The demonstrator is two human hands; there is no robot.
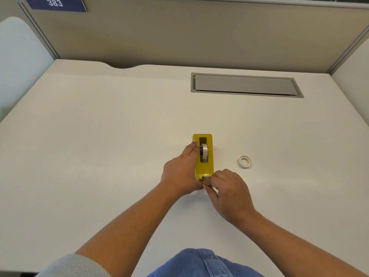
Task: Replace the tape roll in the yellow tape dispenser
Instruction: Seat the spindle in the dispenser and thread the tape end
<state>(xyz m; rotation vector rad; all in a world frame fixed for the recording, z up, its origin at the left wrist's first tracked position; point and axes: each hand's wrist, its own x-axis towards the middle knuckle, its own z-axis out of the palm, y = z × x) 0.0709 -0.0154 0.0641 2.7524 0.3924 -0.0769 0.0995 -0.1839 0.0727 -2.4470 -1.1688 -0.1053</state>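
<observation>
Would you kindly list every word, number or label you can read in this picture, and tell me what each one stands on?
"383": white digits on the dark blue sign fixed to the beige partition wall at the upper left.
No print can be read on the yellow plastic tape dispenser, the white tape roll seated in it, or the loose white tape ring on the white desk.

Tape end [206, 177] behind right fingers [211, 181]
</observation>
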